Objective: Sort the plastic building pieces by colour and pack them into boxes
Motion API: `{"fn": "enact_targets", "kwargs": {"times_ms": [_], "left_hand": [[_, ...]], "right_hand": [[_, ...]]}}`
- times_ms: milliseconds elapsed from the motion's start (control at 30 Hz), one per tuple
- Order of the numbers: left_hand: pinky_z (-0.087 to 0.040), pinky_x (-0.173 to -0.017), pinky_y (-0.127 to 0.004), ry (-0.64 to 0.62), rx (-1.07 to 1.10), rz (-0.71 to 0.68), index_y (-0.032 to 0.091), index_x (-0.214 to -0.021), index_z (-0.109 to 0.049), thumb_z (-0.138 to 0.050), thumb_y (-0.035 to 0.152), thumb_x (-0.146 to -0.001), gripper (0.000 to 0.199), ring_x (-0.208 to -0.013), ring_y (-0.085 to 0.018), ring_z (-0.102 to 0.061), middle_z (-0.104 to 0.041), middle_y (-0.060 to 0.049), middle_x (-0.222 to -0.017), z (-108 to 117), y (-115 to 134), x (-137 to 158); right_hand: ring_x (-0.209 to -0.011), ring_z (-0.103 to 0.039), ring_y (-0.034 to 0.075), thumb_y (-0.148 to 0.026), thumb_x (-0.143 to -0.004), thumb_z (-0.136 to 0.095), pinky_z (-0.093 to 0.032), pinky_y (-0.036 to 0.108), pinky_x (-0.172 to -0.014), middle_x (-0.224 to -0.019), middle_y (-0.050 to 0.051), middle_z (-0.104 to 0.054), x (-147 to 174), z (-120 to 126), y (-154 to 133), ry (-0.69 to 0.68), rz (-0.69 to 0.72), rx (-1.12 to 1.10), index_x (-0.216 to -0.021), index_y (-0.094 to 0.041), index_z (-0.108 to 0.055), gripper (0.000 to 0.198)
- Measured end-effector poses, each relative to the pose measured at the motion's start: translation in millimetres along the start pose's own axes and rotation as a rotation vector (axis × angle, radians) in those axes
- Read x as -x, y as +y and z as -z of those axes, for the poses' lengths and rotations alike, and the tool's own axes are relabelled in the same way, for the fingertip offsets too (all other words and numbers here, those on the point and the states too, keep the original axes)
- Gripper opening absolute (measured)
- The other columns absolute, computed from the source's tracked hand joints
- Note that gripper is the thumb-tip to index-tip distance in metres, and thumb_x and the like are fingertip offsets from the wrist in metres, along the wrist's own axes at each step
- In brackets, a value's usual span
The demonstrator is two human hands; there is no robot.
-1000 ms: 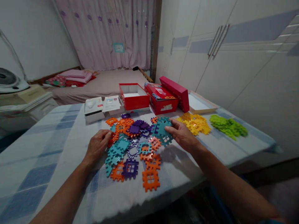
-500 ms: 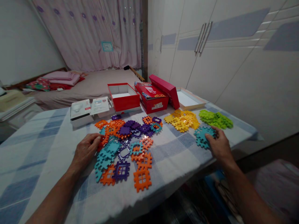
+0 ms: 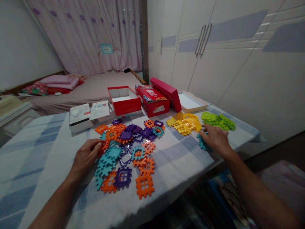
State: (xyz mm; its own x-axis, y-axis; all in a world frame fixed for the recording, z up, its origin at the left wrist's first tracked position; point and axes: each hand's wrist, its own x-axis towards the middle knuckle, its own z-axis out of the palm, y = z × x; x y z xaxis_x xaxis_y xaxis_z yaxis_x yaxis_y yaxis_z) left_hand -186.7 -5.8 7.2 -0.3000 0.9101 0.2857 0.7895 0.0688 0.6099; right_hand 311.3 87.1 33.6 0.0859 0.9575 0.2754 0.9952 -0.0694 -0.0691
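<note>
fingers point(image 3: 206, 127) of the right hand point(image 3: 216, 138) partly hide teal pieces point(image 3: 201, 143).

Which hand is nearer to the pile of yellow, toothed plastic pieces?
Right. The right hand is just right of the yellow pile; the left hand, far to its left.

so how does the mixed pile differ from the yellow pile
The mixed pile combines orange, purple and teal pieces; the yellow pile is all yellow. The mixed pile spreads wider than the yellow pile. The left hand is at the mixed pile's edge, the right hand near the yellow pile. Both have notched pieces.
</note>
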Motion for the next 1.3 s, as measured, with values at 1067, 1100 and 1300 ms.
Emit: {"fn": "enact_targets", "kwargs": {"times_ms": [1067, 1100, 1300], "left_hand": [[-0.047, -0.088, -0.035, 0.021, 0.020, -0.071, 0.017, -0.087, -0.069, -0.041, 0.038, -0.082, 0.035, -0.091, -0.021, -0.061, -0.066, -0.008, -0.095, -2, 7, 2], [-0.047, -0.088, -0.035, 0.022, 0.022, -0.068, 0.017, -0.086, -0.069, -0.041, 0.037, -0.082, 0.034, -0.091, -0.021, -0.061, -0.066, -0.008, -0.095, -2, 7, 2], [-0.047, -0.087, -0.034, 0.035, 0.026, -0.042, 0.018, -0.083, -0.069, -0.042, 0.033, -0.081, 0.031, -0.088, -0.021, -0.061, -0.066, -0.006, -0.091, -3, 8, 2]], "right_hand": [[-0.114, -0.055, 0.030, -0.034, -0.087, -0.052, -0.044, 0.043, -0.097, -0.123, 0.018, -0.057, -2, -16, -150, -0.166, 0.612, -0.294, -0.131, -0.009, -0.051, 0.051], [-0.114, -0.055, 0.030, -0.034, -0.086, -0.053, -0.043, 0.043, -0.099, -0.121, 0.018, -0.058, -5, -21, -151, -0.159, 0.605, -0.308, -0.131, -0.008, -0.051, 0.052], [-0.095, -0.061, 0.023, -0.036, -0.080, -0.057, -0.051, 0.036, -0.081, -0.112, 0.013, -0.063, -2, -11, -149, -0.119, 0.488, -0.579, -0.126, -0.012, -0.055, 0.051]]}}
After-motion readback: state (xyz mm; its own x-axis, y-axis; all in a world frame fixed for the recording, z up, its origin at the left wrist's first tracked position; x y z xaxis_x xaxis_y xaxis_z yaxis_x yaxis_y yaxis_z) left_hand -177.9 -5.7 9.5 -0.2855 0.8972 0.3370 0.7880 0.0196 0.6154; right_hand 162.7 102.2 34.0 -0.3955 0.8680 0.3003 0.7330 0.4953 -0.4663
